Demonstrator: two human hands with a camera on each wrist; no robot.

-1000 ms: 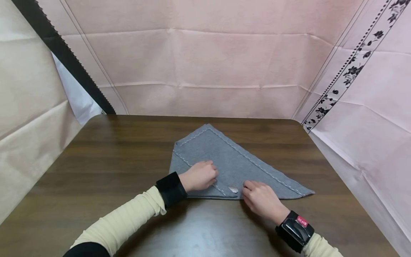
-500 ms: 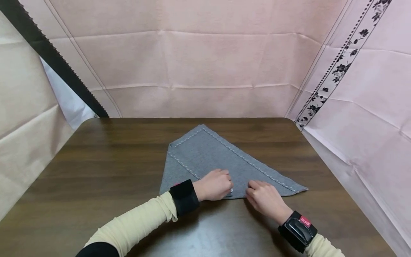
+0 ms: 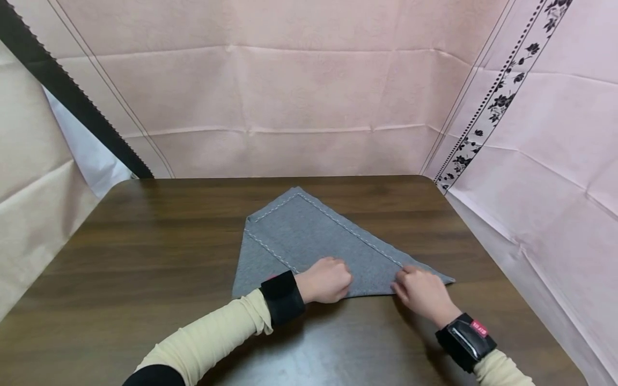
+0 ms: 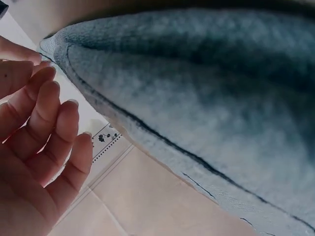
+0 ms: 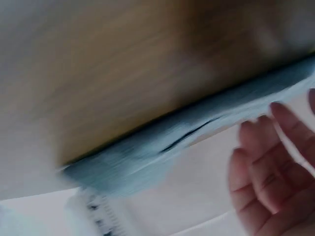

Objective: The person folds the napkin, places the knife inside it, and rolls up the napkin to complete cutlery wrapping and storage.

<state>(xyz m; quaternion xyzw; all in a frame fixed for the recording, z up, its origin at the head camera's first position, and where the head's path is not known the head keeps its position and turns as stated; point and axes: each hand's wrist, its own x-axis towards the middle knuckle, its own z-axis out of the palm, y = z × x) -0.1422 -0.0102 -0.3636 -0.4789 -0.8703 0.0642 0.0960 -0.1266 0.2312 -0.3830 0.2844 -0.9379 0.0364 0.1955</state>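
Note:
A grey-blue cloth (image 3: 321,230) with white dashed stitching along its edges lies folded into a pointed shape on the brown table. My left hand (image 3: 325,280) is over its near edge, pinching the cloth's corner; the left wrist view shows thumb and forefinger meeting at the tip of the cloth (image 4: 162,98), while the other fingers (image 4: 66,123) curl loosely. My right hand (image 3: 425,292) is at the near edge toward the narrow right point. In the blurred right wrist view, its fingers (image 5: 263,157) are relaxed and bent beside the cloth edge (image 5: 197,120).
The brown wooden table (image 3: 145,268) has rounded far corners. Pale pink sheeting (image 3: 309,96) hangs behind it and on both sides, with a black band (image 3: 72,86) at left and a floral strip (image 3: 497,107) at right. Both wrists wear black straps (image 3: 282,297).
My left hand has moved right and nearer along the cloth, covering the pale spot near the edge. The right hand has slid right along the near edge. The view has shifted slightly.

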